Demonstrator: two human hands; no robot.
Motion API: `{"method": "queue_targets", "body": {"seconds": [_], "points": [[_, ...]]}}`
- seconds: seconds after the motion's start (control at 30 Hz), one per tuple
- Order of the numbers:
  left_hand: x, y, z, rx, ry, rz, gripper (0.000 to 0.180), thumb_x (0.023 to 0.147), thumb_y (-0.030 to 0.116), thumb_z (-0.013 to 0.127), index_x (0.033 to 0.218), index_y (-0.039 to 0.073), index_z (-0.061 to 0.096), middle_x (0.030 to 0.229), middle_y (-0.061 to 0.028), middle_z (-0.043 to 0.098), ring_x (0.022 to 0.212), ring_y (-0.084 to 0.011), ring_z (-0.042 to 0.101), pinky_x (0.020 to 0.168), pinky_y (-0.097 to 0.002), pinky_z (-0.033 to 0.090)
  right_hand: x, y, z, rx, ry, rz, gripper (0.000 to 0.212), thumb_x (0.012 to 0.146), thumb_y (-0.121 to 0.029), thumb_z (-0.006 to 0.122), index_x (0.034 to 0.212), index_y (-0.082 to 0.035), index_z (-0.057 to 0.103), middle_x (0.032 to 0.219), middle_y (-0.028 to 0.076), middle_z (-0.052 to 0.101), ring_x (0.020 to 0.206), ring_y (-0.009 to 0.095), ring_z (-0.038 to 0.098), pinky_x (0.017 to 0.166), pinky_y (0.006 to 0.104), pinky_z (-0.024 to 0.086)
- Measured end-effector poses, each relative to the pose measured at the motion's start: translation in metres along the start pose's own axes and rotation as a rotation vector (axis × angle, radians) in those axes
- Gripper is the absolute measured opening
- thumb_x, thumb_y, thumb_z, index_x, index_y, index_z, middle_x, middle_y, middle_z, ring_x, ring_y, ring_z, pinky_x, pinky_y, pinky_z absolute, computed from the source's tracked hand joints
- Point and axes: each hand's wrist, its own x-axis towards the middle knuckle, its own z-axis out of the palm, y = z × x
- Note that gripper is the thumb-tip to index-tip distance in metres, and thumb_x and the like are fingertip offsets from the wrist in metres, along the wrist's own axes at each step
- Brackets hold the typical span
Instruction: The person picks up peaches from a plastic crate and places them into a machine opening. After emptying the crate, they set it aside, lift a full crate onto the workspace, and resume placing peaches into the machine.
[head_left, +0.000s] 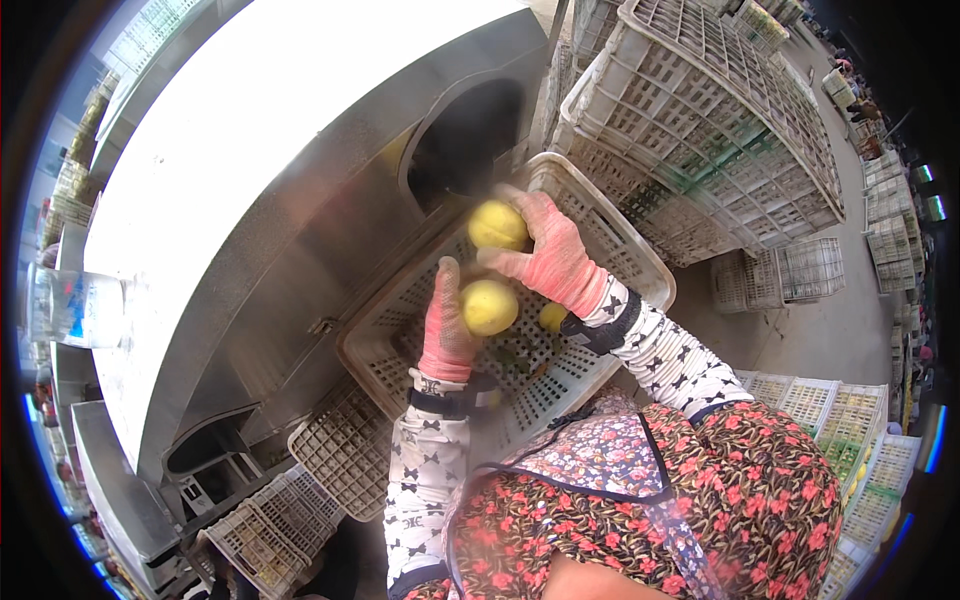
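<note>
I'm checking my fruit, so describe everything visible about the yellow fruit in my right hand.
The roundish, smooth-looking yellow fruit appears whole, though partly hidden. The pink-gloved right hand grips it, fingers at its upper right, thumb along its lower edge. It is held over the slotted, off-white plastic crate; fine skin marks are too blurred to judge.
</note>
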Motion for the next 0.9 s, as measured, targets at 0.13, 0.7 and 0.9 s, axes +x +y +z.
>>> {"method": "queue_targets", "body": {"seconds": [0.13, 0.7, 0.9], "points": [[0.022, -0.005, -0.019, -0.321, 0.156, 0.008, 0.049, 0.095, 0.045, 0.051, 0.112, 0.000, 0.059, 0.111, -0.0151, 0.064, 0.104, -0.0297, 0.061, 0.096, -0.0476, 0.049, 0.099, 0.036, 0.047, -0.511, -0.026, 0.248, 0.057, 0.078, -0.033, 0.075, 0.118, 0.004, 0.057, 0.114, 0.020, 0.059, 0.105, 0.033, 0.059, 0.090, 0.0373, 0.049], [0.051, 0.002, 0.000, -0.327, 0.159, 0.062, 0.053, 0.097, 0.045, 0.050, 0.128, 0.002, 0.049, 0.126, -0.0134, 0.056, 0.116, -0.0271, 0.055, 0.100, -0.0408, 0.046, 0.018, 0.010, 0.022, -0.175, -0.265, -0.110, 0.075, 0.064, -0.039, 0.082, 0.123, -0.004, 0.052, 0.107, 0.019, 0.058, 0.096, 0.038, 0.059, 0.084, 0.0412, 0.051], [0.048, -0.113, -0.156, 0.841, 0.370, 0.159, 0.049, 0.084, 0.046, 0.067, 0.110, 0.004, 0.061, 0.109, -0.0154, 0.064, 0.100, -0.0296, 0.062, 0.087, -0.0388, 0.051, 0.070, 0.041, 0.045, -0.571, -0.158, 0.002, 0.084, 0.075, -0.058, 0.070, 0.127, 0.004, 0.048, 0.118, 0.025, 0.055, 0.101, 0.034, 0.062, 0.082, 0.0407, 0.052]]}}
